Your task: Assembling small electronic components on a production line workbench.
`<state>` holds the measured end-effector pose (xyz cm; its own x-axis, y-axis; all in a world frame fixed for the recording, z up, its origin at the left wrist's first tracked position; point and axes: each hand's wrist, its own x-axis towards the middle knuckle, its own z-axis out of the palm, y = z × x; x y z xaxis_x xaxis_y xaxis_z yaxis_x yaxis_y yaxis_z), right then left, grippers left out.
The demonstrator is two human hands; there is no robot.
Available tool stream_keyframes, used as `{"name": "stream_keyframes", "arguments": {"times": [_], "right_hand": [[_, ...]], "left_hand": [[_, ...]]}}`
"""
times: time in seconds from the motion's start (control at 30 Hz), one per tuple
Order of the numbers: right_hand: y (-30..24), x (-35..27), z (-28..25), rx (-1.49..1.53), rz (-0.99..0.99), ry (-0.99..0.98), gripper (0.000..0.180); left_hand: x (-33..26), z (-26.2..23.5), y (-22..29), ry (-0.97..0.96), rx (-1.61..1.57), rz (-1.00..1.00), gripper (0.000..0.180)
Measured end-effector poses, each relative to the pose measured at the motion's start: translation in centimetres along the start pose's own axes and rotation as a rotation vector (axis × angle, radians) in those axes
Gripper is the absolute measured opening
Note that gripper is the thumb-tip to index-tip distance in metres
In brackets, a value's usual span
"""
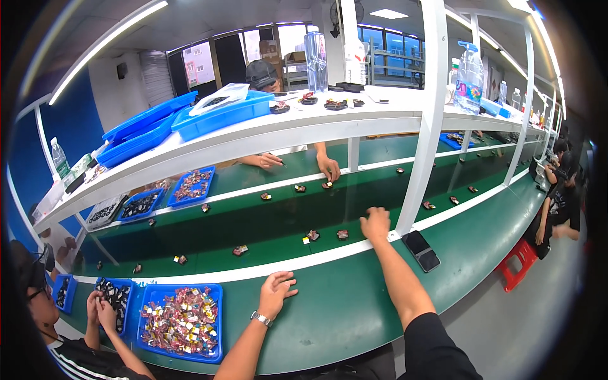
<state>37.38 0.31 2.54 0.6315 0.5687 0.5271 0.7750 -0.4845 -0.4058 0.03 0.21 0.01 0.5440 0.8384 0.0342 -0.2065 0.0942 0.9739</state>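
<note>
My left hand (277, 292), with a metal wristwatch, hovers over the green worktop on the near side of the belt. Its fingers are spread and hold nothing. My right hand (377, 223) reaches over the white rail (316, 258) at the belt's near edge, back of the hand up and fingers loosely bent; no part shows in it. Just left of it on the green belt (285, 218) lies a small dark-and-red part with wiring (342, 235), and beside that a similar part with a white tag (311, 237). More small parts sit spaced along the belt.
A blue tray (218, 316) full of small red, white and yellow pieces stands left of my left hand. A phone (420, 251) lies right of a white post (423, 133). A co-worker at left handles dark pieces; another's hand (328, 168) touches a part across the belt. A shelf hangs above.
</note>
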Motion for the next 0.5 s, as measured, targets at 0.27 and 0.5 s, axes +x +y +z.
{"name": "stream_keyframes", "arguments": {"times": [0.27, 0.5], "right_hand": [[5.4, 0.4, 1.2, -0.074, 0.183, -0.031, 0.042], [-5.9, -7.6, -6.9, 0.655, -0.536, -0.603, 0.045]], "left_hand": [[0.2, 0.8, 0.5, -0.036, -0.017, -0.012, 0.03], [-0.4, -0.3, 1.6, 0.009, -0.084, -0.114, 0.032]]}}
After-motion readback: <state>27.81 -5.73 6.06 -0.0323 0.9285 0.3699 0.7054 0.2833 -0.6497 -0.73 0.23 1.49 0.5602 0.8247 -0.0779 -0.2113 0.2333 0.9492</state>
